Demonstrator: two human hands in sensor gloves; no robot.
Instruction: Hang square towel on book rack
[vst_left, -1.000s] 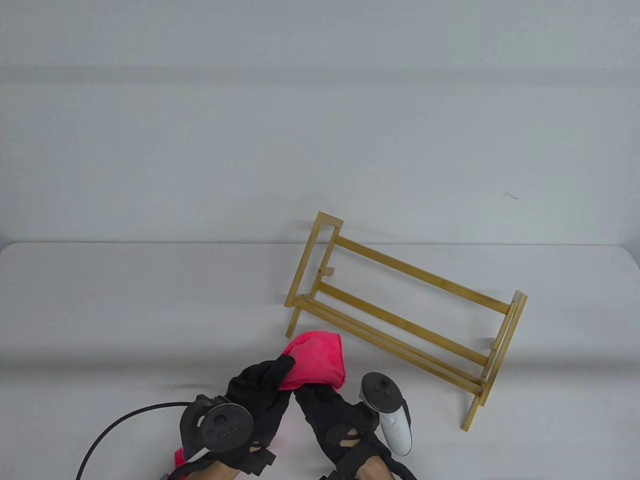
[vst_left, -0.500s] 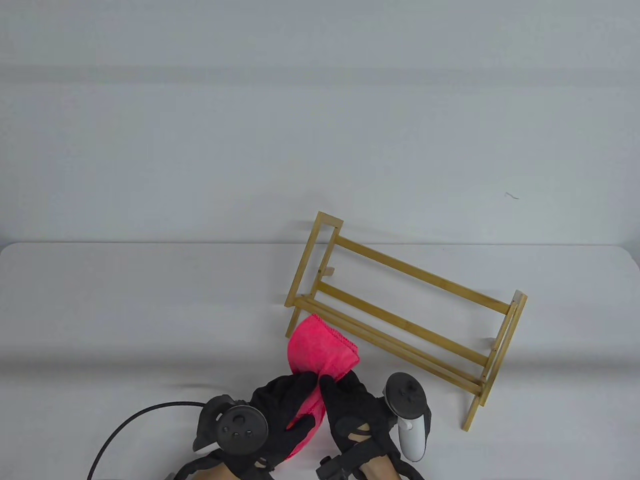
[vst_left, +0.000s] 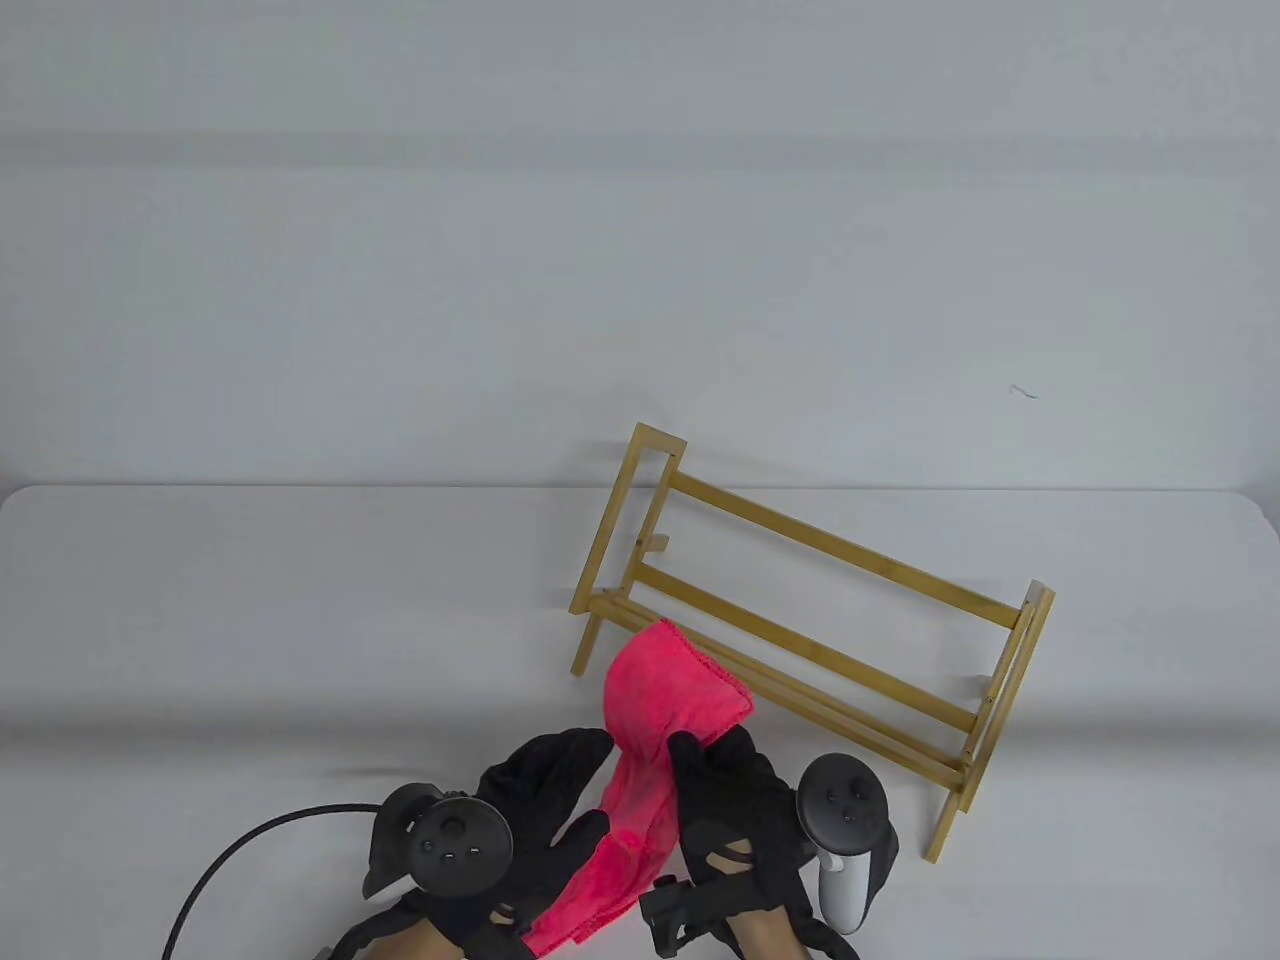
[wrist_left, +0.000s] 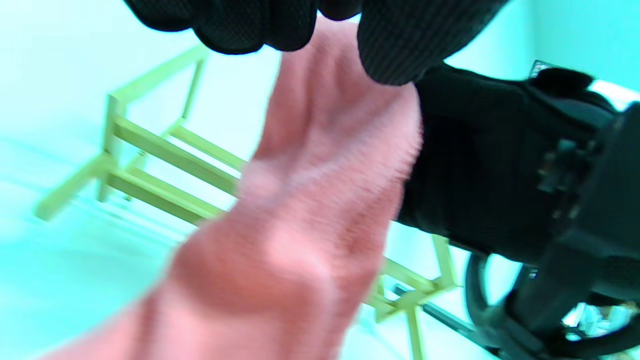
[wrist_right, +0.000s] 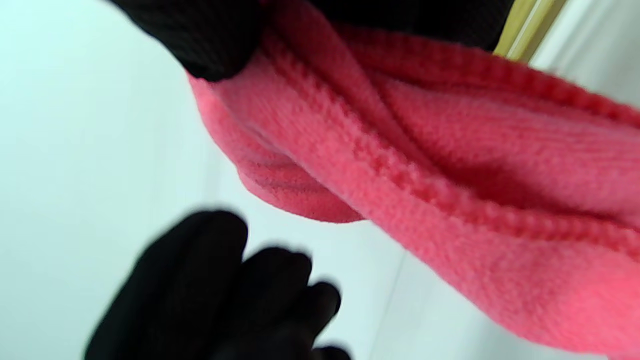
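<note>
The pink square towel (vst_left: 670, 695) is bunched and lifted between my hands, its top end just in front of the lowest rail of the wooden book rack (vst_left: 800, 610). My right hand (vst_left: 712, 748) pinches the towel's upper part. My left hand (vst_left: 596, 786) is beside it, and the towel's lower part runs between its thumb and fingers and hangs toward the table's near edge. In the left wrist view the towel (wrist_left: 300, 200) passes under my fingers (wrist_left: 240, 25), with the rack (wrist_left: 165, 160) behind. In the right wrist view my fingers (wrist_right: 210, 40) grip the towel (wrist_right: 450, 175).
The rack stands slanted on the white table (vst_left: 250, 620), its right end nearer to me. A black cable (vst_left: 250, 838) curves from my left wrist over the table's near left part. A grey wall rises behind the table.
Both hands have carried the towel right and toward the rack. The towel has stretched out: its top end is now at the rack's lowest rail, and the left hand has drawn back.
</note>
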